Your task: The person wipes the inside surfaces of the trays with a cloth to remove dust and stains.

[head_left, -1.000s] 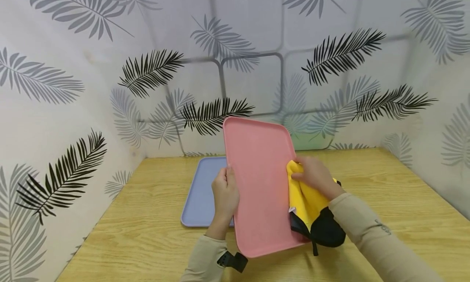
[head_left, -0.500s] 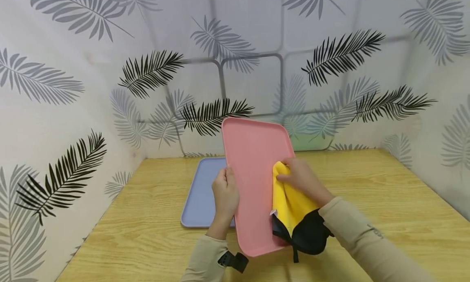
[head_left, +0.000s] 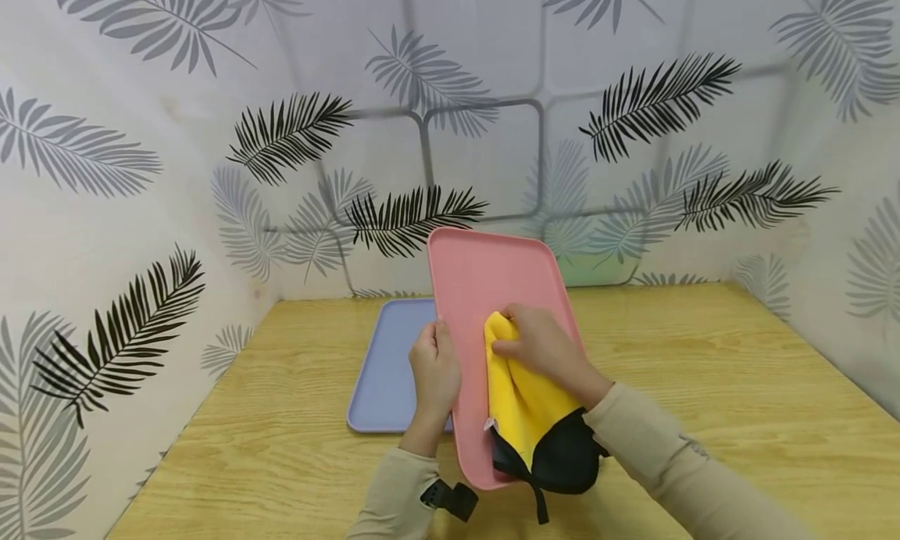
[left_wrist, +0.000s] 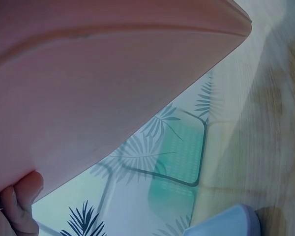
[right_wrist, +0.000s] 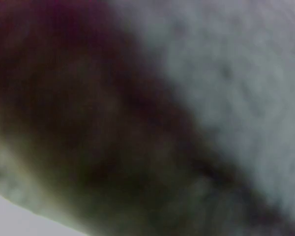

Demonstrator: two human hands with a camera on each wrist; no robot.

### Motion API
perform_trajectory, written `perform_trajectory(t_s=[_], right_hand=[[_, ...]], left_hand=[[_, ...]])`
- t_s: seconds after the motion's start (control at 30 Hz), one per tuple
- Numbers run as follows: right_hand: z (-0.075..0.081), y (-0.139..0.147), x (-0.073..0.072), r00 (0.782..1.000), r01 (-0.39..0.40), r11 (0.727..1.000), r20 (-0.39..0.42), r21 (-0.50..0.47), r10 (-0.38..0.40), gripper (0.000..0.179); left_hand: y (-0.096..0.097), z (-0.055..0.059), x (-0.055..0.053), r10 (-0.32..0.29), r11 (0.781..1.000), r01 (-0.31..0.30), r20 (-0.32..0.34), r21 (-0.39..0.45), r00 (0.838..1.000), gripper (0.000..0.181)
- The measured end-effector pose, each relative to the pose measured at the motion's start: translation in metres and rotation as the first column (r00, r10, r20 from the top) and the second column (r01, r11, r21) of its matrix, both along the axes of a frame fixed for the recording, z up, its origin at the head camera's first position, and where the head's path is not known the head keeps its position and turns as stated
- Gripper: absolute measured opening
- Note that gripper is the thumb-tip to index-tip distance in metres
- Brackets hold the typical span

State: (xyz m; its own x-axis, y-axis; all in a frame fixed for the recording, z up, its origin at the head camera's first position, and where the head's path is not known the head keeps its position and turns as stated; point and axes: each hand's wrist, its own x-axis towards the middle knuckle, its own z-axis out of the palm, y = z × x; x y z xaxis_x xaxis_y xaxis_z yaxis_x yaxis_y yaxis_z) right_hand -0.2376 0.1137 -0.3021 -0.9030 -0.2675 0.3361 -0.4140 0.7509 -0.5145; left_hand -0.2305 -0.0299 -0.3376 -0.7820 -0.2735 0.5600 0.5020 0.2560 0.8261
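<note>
A pink rectangular tray (head_left: 467, 290) is held up at a slant in the head view. My left hand (head_left: 434, 372) grips its left edge, thumb on the front face; in the left wrist view, fingers (left_wrist: 27, 191) curl onto the tray's underside (left_wrist: 88, 103). My right hand (head_left: 541, 341) holds a yellow-and-black cloth (head_left: 520, 415) by its upper end, over the middle of the tray's face. The cloth's black lower part hangs in folds past the tray's bottom edge, with a strap dangling. Dark, blurred fabric fills most of the right wrist view.
A blue tray (head_left: 387, 384) lies flat on the wooden table (head_left: 281, 462), partly behind the pink tray and left hand. A leaf-patterned curtain (head_left: 394, 165) closes off the back and both sides. A black strap (head_left: 450, 499) sits on the left wrist.
My right hand has moved left with the cloth, from the pink tray's right edge to the middle of its face. The left hand and the tray have stayed nearly still.
</note>
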Motion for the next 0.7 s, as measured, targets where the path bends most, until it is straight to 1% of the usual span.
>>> perform_trajectory(t_s=[0.27,0.4,0.5,0.7], right_hand=[[0.003,-0.024,0.011,0.996,-0.061,0.996,-0.061,-0.059,0.057,0.026],[0.006,-0.032,0.014,0.991,-0.1,0.993,-0.1,-0.066,0.093,0.021],[0.009,-0.036,0.016,0.987,-0.124,0.99,-0.107,-0.064,0.116,0.02],[0.011,-0.038,0.017,0.98,-0.174,0.983,-0.108,-0.058,0.168,0.019]], left_hand=[[0.001,-0.002,0.001,-0.052,0.998,0.049,0.065,0.046,0.996,0.034],[0.002,-0.002,0.001,-0.088,0.993,0.082,0.068,0.082,0.994,0.035],[0.002,-0.001,0.001,-0.11,0.988,0.102,0.067,0.115,0.992,0.034],[0.002,-0.001,0.001,-0.106,0.984,0.094,0.077,0.154,0.991,0.033]])
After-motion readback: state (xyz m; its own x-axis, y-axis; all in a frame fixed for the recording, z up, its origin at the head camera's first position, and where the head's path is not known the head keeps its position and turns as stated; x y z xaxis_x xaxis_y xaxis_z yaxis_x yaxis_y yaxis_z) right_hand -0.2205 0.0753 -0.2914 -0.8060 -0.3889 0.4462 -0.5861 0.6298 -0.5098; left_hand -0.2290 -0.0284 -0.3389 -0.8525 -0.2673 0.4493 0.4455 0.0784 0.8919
